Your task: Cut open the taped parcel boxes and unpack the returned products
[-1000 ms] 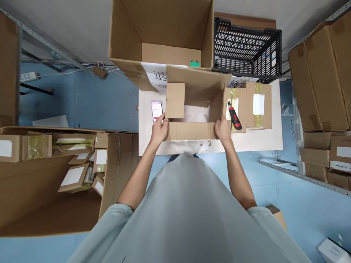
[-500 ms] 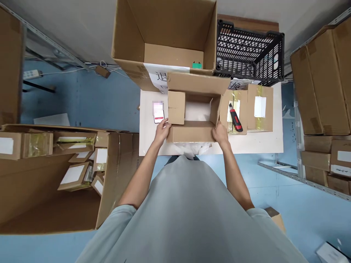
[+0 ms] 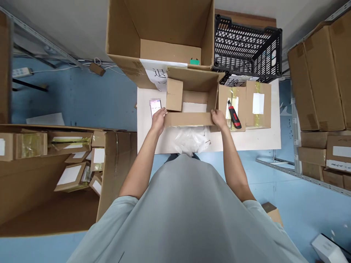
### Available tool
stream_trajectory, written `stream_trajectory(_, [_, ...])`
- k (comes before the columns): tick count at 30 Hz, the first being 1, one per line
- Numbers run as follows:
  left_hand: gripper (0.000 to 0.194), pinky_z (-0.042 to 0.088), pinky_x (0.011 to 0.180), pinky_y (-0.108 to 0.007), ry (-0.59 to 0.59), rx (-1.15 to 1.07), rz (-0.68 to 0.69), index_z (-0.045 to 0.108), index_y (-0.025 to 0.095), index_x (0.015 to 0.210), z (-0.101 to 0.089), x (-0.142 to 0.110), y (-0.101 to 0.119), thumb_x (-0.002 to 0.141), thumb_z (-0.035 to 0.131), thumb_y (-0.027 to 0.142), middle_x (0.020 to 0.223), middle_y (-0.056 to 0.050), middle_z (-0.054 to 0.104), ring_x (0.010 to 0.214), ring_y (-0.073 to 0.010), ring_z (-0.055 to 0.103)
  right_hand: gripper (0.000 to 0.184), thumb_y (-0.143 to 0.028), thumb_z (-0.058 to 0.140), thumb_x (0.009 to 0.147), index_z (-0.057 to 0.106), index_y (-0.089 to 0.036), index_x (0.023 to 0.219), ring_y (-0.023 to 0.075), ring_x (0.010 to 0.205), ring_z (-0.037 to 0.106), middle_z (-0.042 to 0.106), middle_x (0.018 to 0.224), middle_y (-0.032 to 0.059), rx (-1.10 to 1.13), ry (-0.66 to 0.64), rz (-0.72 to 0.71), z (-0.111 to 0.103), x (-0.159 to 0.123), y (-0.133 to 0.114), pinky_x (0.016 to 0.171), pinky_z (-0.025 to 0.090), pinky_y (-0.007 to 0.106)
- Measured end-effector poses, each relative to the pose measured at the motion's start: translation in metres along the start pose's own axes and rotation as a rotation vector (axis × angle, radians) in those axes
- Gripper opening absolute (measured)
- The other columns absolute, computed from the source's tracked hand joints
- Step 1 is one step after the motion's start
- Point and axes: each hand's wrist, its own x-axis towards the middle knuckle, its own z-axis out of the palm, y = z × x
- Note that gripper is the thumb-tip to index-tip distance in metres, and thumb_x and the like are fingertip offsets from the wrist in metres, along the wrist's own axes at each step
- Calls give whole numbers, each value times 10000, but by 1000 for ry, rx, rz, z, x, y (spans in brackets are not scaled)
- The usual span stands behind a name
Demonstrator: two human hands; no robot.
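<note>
A brown cardboard box point(image 3: 192, 119) with raised flaps is held over the white table point(image 3: 252, 140), its inside turned up towards me. My left hand point(image 3: 158, 120) grips its near left corner, beside a phone point(image 3: 155, 106) with a lit screen. On the near right corner, my right hand point(image 3: 218, 118) is closed round the cardboard. Crumpled clear plastic point(image 3: 192, 140) lies between my arms at the table's near edge. Right of the box, a red and black box cutter point(image 3: 234, 115) rests on a taped carton point(image 3: 223, 98).
Behind stand a large open carton point(image 3: 123, 69) with a green item inside and a black plastic crate point(image 3: 248, 47). Another labelled carton point(image 3: 267, 102) sits at the right. A big box point(image 3: 117, 160) of parcels is at my left; stacked boxes point(image 3: 320, 80) fill the right-hand rack.
Both hands have moved the box away from me and tilted it, so its near flap sits higher. More of the crumpled plastic shows. The phone screen now shows a different display.
</note>
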Motion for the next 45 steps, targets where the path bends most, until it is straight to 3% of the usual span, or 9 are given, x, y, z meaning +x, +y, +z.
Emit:
stream_trajectory(5, [682, 611, 1207, -558, -55, 65, -32, 597, 189, 1592, -24, -43, -39, 967, 671, 452, 1617, -228, 657, 1367, -336, 751, 684, -514, 264, 1172, 489, -158, 1711, 267, 1443, 742, 638, 1710, 201, 514, -92, 55, 14, -62, 30, 1199, 613, 475])
stream_trajectory(9, [1032, 578, 1191, -604, -133, 712, -166, 488, 225, 1737, -21, -102, -86, 821, 917, 429, 1599, -261, 612, 1395, -458, 716, 807, -649, 548, 1087, 535, -112, 1689, 346, 1569, 639, 611, 1711, 270, 210, -168, 231, 38, -115, 66, 1277, 540, 533])
stream_trajectory(14, [1602, 561, 1170, -608, -253, 925, -328, 87, 253, 1880, 17, -136, -129, 645, 1104, 339, 1730, -332, 357, 1395, -531, 701, 1474, -676, 972, 772, 131, -194, 1883, 468, 1748, 358, 140, 1939, 281, -66, -314, 430, 73, -127, 93, 1391, 372, 631])
stream_trajectory(19, [1427, 512, 1220, -651, -177, 885, -236, 153, 248, 1874, 67, -124, -149, 764, 1049, 306, 1722, -302, 332, 1511, -553, 571, 1686, -687, 1055, 646, -29, -329, 1885, 576, 1760, 177, -179, 1951, 209, -151, -389, 403, 119, -116, 91, 1321, 395, 753])
stream_trajectory(27, [915, 549, 1227, -558, -333, 873, -64, 470, 238, 1785, 100, -85, -150, 932, 750, 64, 1617, -219, 447, 1312, -415, 729, 1156, -434, 944, 899, 282, -188, 1815, 510, 1750, 203, 109, 1918, 279, -154, -377, 149, 160, -112, 86, 1356, 357, 708])
stream_trajectory(31, [679, 542, 1252, -519, -289, 853, -72, 597, 163, 1687, 108, -88, -145, 1015, 681, 116, 1577, -231, 528, 1390, -422, 699, 781, -165, 770, 958, 493, -157, 1688, 376, 1628, 488, 340, 1829, 243, -149, -372, 128, 153, -99, 91, 1348, 443, 521])
stream_trajectory(35, [555, 542, 1239, -495, -299, 909, -72, 665, 131, 1603, 121, -89, -137, 1048, 637, 130, 1532, -232, 607, 1391, -413, 693, 570, -213, 705, 1001, 607, -186, 1562, 333, 1395, 704, 689, 1579, 173, -93, -439, 132, 145, -82, 91, 1240, 552, 477])
stream_trajectory(40, [370, 585, 1140, -451, -318, 957, -71, 801, 137, 1374, 126, -89, -115, 1051, 621, 125, 1406, -197, 683, 1267, -372, 744, 385, -240, 667, 976, 710, -223, 1358, 377, 1245, 785, 841, 1330, 122, -122, -444, 116, 125, -82, 72, 1119, 603, 484])
stream_trajectory(45, [272, 606, 1037, -369, -405, 983, 38, 858, 181, 1223, 108, -135, -57, 1014, 695, 118, 1240, -126, 713, 1170, -310, 768, 229, -264, 679, 923, 723, -251, 1147, 356, 1042, 814, 855, 1098, 83, -76, -433, 37, 62, -121, 32, 913, 614, 403])
